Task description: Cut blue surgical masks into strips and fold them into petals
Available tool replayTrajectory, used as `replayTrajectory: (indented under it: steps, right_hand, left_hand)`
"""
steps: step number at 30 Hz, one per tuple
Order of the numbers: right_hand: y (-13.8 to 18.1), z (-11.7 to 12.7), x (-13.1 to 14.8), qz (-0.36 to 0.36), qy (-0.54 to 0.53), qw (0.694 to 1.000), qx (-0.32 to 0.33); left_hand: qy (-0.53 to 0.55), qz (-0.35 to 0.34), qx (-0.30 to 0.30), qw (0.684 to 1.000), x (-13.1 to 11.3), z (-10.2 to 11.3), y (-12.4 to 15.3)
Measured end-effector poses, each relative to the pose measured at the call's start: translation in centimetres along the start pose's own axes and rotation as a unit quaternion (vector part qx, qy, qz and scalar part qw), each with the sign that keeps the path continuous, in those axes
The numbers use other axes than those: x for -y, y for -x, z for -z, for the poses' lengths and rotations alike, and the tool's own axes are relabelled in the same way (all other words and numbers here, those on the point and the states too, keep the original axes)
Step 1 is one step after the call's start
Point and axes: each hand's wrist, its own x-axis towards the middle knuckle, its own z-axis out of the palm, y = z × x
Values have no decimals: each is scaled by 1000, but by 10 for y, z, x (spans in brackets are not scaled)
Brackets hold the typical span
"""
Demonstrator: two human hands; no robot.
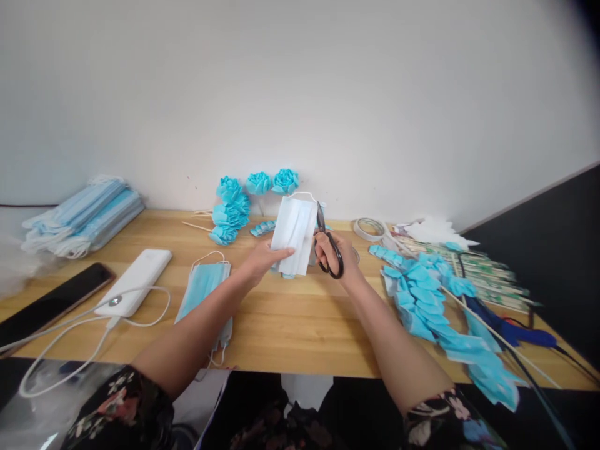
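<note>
My left hand (263,259) is closed on the lower left of a disposable face mask (296,228), thumb across its pale front. The mask is held up over the table, and a white ear loop arches above its top edge. In my right hand (344,253) is a pair of scissors (334,256) with black handles, pointing up. Their blades lie along the mask's right edge near the loop; whether they touch it I cannot tell. Another blue mask (206,287) with its loops lies on the table, partly under my left forearm.
Blue paper-like flowers (229,212) on sticks lie at the back by the wall. A mask stack (89,215), a white power bank (135,281) with cable and a phone (56,300) are left. Right are tape (369,229), blue petal strips (424,294) and a blue glue gun (510,331).
</note>
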Motion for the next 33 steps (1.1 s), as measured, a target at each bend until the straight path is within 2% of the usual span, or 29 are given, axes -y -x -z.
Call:
replayTrajectory:
  steps: [3,7,12,15,17,19,21,24,27,29,31,33]
  right_hand:
    - [-3,1,-6,-16,-40,999,-23]
    - [-5,0,-13,-12,-65,998,-22]
    - [-4,-2,-16,-36,-69,997,24]
    - [-2,2,-10,-34,-50,990,129]
    - [-1,9,-4,9,-28,972,234]
    - [0,16,1,36,-1,943,331]
    - [0,24,7,22,18,909,416]
    - [1,38,13,-8,-8,871,490]
    - [-1,52,14,6,-93,882,462]
    - [-5,56,10,34,-151,909,386]
    - [-10,56,4,75,-180,950,245]
    - [-16,53,0,98,-139,983,64]
  left_hand:
    - [32,-27,-21,999,-4,6,-3]
    - [87,-78,-74,990,-10,11,-7]
    - [195,-153,-150,957,-20,14,-9]
    - [218,-165,-181,945,-27,20,-9]
    - [224,-168,-191,941,-32,25,-8]
    - [222,-176,-193,939,-36,29,-6]
    - [216,-178,-195,940,-40,32,-5]
    - [217,-172,-214,937,-41,33,-6]
    - [210,-180,-231,933,-38,34,-10]
    - [184,-184,-232,937,-34,33,-12]
    - [147,-184,-224,946,-30,32,-13]
    - [99,-183,-204,957,-28,29,-11]
